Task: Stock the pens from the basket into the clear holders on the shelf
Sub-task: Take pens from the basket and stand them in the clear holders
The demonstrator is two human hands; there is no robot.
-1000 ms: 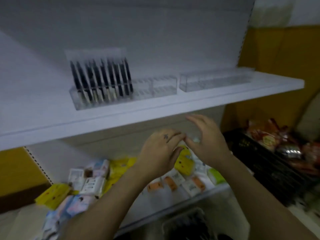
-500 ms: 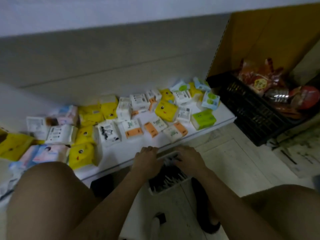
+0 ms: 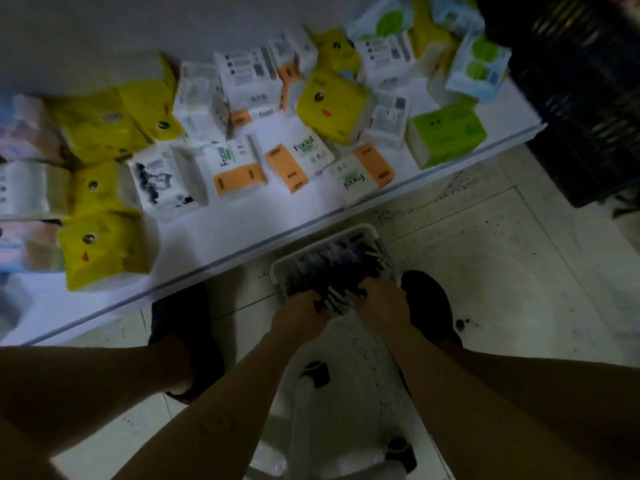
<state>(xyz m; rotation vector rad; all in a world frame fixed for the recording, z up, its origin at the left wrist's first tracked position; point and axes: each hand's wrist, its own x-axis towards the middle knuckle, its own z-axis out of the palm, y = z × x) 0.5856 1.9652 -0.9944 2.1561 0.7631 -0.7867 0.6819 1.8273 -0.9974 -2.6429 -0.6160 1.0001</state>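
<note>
Many dark pens with pale ends (image 3: pixel 332 268) lie heaped in the white slatted plastic basket (image 3: pixel 322 240), which sits on the pale tiled floor (image 3: pixel 485 271) just below frame centre, toward 6 o'clock from the front edge of the white lower shelf (image 3: pixel 242 220). The left hand (image 3: pixel 299 315) and the right hand (image 3: pixel 381 301) are both plunged into the near end of the heap, side by side, with a few pale-ended pens poking up between them. The fingers (image 3: pixel 367 287) bend down into the pile and their tips are buried, so I cannot tell whether either hand grips a bunch or only rakes through it. The clear holders are out of view, so how many pens they hold cannot be judged from here. My reading is that this is a loading step: a handful must be gathered, lifted and slotted above, and with the basket this full, most of the stocking looks to be left. Soft yellow, white, orange and green tissue packs (image 3: pixel 332 105) crowd the shelf from 10 to 1 o'clock, and a black plastic crate (image 3: pixel 588 98) stands at 2 o'clock.
</note>
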